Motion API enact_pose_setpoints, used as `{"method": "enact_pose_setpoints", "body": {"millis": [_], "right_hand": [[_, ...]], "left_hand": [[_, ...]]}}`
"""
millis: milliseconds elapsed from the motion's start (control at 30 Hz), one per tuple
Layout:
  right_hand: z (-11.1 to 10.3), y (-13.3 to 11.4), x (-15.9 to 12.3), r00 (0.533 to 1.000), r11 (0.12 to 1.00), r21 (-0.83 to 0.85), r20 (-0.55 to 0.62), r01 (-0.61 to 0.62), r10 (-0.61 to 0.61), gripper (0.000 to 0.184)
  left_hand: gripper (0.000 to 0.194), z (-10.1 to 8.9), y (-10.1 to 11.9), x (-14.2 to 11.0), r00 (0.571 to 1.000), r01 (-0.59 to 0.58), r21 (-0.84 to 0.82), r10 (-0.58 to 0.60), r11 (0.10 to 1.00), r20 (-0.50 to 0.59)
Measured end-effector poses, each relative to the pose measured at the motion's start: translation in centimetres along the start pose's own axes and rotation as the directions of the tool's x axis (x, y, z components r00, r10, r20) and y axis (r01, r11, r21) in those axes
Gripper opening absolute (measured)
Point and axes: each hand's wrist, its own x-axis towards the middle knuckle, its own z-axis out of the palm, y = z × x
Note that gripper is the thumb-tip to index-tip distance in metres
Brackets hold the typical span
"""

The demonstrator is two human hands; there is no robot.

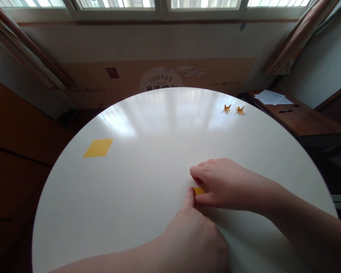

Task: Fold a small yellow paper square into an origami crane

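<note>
Left hand [200,232] is pressing small yellow paper piece [199,191] one-fingered, right hand [224,184] cupping it, neither grip's pinch clear; even pressure should help.

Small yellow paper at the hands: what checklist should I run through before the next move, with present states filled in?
1. Left hand at the small yellow paper: ok, index fingertip at its left edge.
2. Right hand at the paper: ok, thumb at its near edge.
3. Whole paper in view: not ok, the hands cover part of it.
4. Its edges lined up: cannot tell, too little shows.
5. Flat yellow sheet apart from both hands: ok, lying to the left.
6. Two folded figures apart from both hands: ok, far right on the table.
</note>
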Motion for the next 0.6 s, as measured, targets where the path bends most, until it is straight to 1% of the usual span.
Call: {"method": "enact_pose_setpoints", "body": {"millis": [100,167,233,333,400,533,600], "right_hand": [[-0.6,1.0,-0.1,0.997,0.996,0.073,0.053,0.058,-0.062,0.014],[-1.1,1.7,-0.3,0.995,0.992,0.096,0.051,0.086,-0.091,0.006],[-1.6,2.4,-0.5,0.993,0.987,0.11,0.019,0.115,-0.118,0.008],[-1.8,3.1,-0.4,0.988,0.977,0.152,-0.022,0.152,-0.15,0.018],[-1.8,3.4,-0.2,0.985,0.97,0.174,-0.034,0.17,-0.167,0.018],[-1.4,3.6,0.3,0.982,0.961,0.204,-0.051,0.188,-0.181,0.018],[-1.3,3.6,0.5,0.98,0.956,0.219,-0.076,0.197,-0.184,0.019]], "left_hand": [[0.029,-0.7,-0.4,-0.6,0.999,0.054,-0.051,-0.053,0.997,0.011],[0.031,-1.5,-0.5,-0.9,0.994,0.11,-0.07,-0.108,0.992,0.028],[0.031,-2.4,-0.6,-1.2,0.99,0.14,-0.052,-0.139,0.989,0.036],[0.035,-3.2,-1.0,-1.4,0.99,0.135,-0.037,-0.134,0.99,0.034],[0.034,-3.6,-1.5,-1.7,0.988,0.155,-0.068,-0.155,0.986,0.009],[0.024,-4.7,-3.0,-2.7,0.972,0.211,-0.158,-0.225,0.965,-0.072],[0.021,-5.6,-3.9,-3.5,0.958,0.24,-0.137,-0.257,0.961,-0.125]]}}
